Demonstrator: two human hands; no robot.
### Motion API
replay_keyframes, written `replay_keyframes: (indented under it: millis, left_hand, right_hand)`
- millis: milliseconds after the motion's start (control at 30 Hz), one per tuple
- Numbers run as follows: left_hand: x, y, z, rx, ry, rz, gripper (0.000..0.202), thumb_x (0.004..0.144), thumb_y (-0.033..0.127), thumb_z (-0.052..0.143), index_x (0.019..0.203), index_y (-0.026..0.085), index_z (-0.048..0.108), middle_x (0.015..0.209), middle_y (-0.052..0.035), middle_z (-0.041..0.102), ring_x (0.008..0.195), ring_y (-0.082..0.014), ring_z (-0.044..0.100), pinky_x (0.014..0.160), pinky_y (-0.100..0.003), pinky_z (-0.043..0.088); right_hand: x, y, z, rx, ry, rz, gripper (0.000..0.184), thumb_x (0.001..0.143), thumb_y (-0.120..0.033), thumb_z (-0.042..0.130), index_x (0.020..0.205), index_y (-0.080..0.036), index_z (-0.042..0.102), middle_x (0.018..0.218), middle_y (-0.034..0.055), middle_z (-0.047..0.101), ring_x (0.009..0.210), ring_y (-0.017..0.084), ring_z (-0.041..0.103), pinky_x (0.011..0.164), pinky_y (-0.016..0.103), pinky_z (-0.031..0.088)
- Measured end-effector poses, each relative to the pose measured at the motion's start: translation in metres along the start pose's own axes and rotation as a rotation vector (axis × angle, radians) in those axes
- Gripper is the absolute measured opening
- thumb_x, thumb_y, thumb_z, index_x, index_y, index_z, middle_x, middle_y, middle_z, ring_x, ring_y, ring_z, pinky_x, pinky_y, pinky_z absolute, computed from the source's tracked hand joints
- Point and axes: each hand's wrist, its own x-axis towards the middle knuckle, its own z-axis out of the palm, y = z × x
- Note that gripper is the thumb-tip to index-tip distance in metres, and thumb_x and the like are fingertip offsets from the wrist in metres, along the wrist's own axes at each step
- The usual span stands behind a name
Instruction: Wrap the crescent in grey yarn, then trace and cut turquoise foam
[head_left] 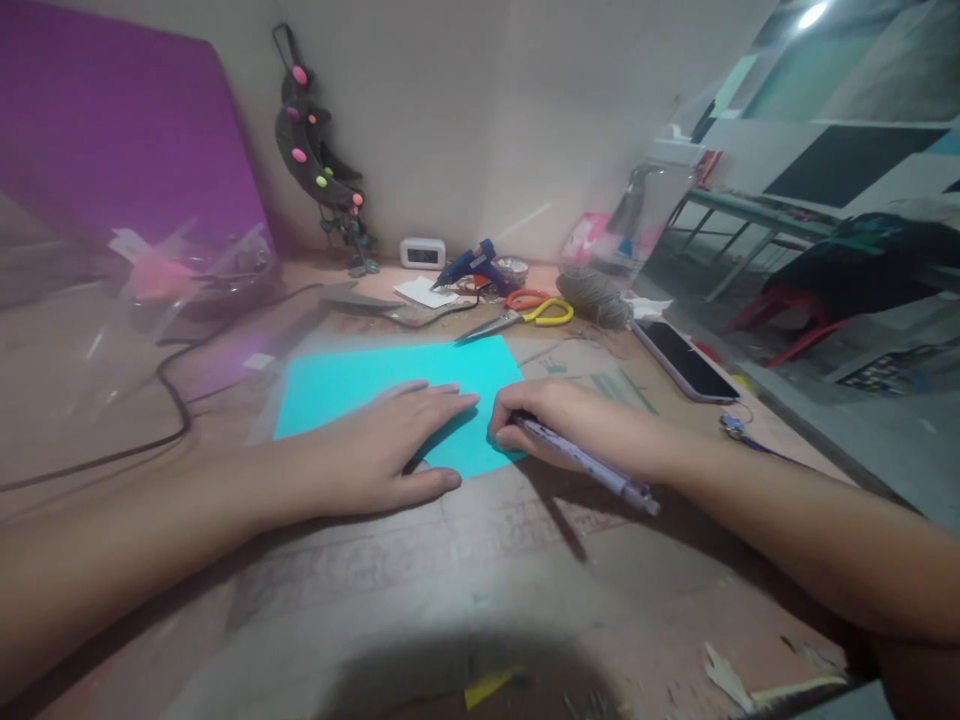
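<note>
A bright turquoise sheet of paper (337, 375) lies flat on the worktable in front of me. My left hand (397, 445) rests on it palm down, fingers stretched and thumb apart. At the sheet's right edge, my right hand (544, 415) is closed around a pale purple patterned pen (592, 465). The pen's back end points down and right toward me; its writing tip is hidden behind my fingers. Just beyond the sheet lie scissors (517, 315) with one orange and one yellow handle loop, their blade tip at the paper's far edge.
Behind the sheet are a blue glue gun (472, 265), a small white digital clock (422, 253) and a ball of grey yarn (594, 297). A phone (686, 360) lies at the right table edge. A black cable (176, 400) curves across the left side.
</note>
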Motion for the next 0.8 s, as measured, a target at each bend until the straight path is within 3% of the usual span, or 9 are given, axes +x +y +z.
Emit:
replay_keyframes:
  millis: [200, 367, 467, 567, 633, 667, 733, 800]
  left_hand:
    - [-0.001, -0.003, 0.003, -0.001, 0.029, 0.010, 0.076, 0.099, 0.059, 0.050, 0.158, 0.012, 0.037, 0.160, -0.0202, 0.046, 0.149, -0.0399, 0.043, 0.125, -0.062, 0.029]
    - [-0.004, -0.009, 0.001, 0.018, 0.012, -0.009, 0.064, 0.106, 0.049, 0.038, 0.159, 0.015, 0.036, 0.165, -0.0138, 0.041, 0.153, -0.0351, 0.038, 0.127, -0.059, 0.024]
    - [-0.004, -0.016, -0.001, -0.025, 0.056, -0.033, 0.056, 0.106, 0.043, 0.036, 0.156, 0.019, 0.043, 0.162, -0.0095, 0.048, 0.148, -0.0320, 0.045, 0.126, -0.055, 0.029]
    - [-0.003, -0.022, 0.000, -0.145, 0.147, -0.108, 0.052, 0.104, 0.040, 0.036, 0.151, 0.021, 0.050, 0.155, -0.0076, 0.056, 0.140, -0.0295, 0.054, 0.119, -0.049, 0.042]
    - [-0.001, -0.026, 0.001, -0.217, 0.250, -0.201, 0.052, 0.102, 0.040, 0.038, 0.148, 0.020, 0.051, 0.152, -0.0092, 0.058, 0.137, -0.0287, 0.057, 0.116, -0.047, 0.045]
    - [0.000, -0.028, 0.001, -0.235, 0.303, -0.251, 0.052, 0.101, 0.040, 0.039, 0.147, 0.019, 0.051, 0.151, -0.0104, 0.059, 0.136, -0.0289, 0.057, 0.116, -0.047, 0.045]
    - [0.002, -0.031, 0.002, -0.226, 0.368, -0.314, 0.053, 0.098, 0.041, 0.042, 0.145, 0.016, 0.052, 0.149, -0.0135, 0.059, 0.136, -0.0305, 0.057, 0.116, -0.049, 0.045]
    - [0.004, -0.033, 0.002, -0.166, 0.351, -0.318, 0.056, 0.096, 0.041, 0.043, 0.143, 0.012, 0.052, 0.148, -0.0174, 0.060, 0.136, -0.0334, 0.056, 0.116, -0.053, 0.044]
  right_hand:
    - [0.007, 0.015, 0.015, -0.015, 0.242, -0.093, 0.012, 0.094, -0.023, 0.058, 0.090, -0.020, 0.070, 0.089, 0.0037, 0.072, 0.082, 0.018, 0.063, 0.076, 0.028, 0.045]
    - [0.016, 0.040, -0.011, -0.058, 0.399, 0.164, 0.010, 0.088, -0.030, 0.065, 0.083, -0.021, 0.068, 0.081, 0.0016, 0.071, 0.076, 0.019, 0.064, 0.072, 0.029, 0.047]
    - [0.012, 0.043, -0.022, 0.007, 0.487, 0.204, 0.025, 0.096, -0.042, 0.056, 0.090, -0.021, 0.069, 0.089, 0.0064, 0.074, 0.086, 0.025, 0.067, 0.081, 0.036, 0.052]
    - [0.006, 0.035, -0.015, 0.271, 0.555, 0.064, 0.043, 0.104, -0.053, 0.041, 0.100, -0.022, 0.071, 0.109, 0.0106, 0.075, 0.105, 0.027, 0.067, 0.097, 0.044, 0.051]
    - [0.003, 0.026, -0.004, 0.526, 0.454, -0.070, 0.050, 0.103, -0.062, 0.040, 0.105, -0.023, 0.071, 0.107, 0.0092, 0.076, 0.108, 0.026, 0.068, 0.103, 0.044, 0.050]
    - [0.002, 0.022, 0.002, 0.669, 0.355, -0.114, 0.053, 0.102, -0.066, 0.041, 0.105, -0.023, 0.071, 0.097, 0.0077, 0.076, 0.103, 0.025, 0.070, 0.101, 0.044, 0.051]
    - [0.000, 0.014, 0.011, 0.943, 0.101, -0.109, 0.057, 0.100, -0.070, 0.043, 0.100, -0.021, 0.071, 0.067, 0.0019, 0.068, 0.080, 0.022, 0.072, 0.090, 0.042, 0.056]
    - [-0.003, 0.009, 0.016, 1.139, -0.161, -0.043, 0.058, 0.098, -0.070, 0.046, 0.090, -0.019, 0.071, 0.046, -0.0053, 0.049, 0.052, 0.018, 0.062, 0.072, 0.038, 0.057]
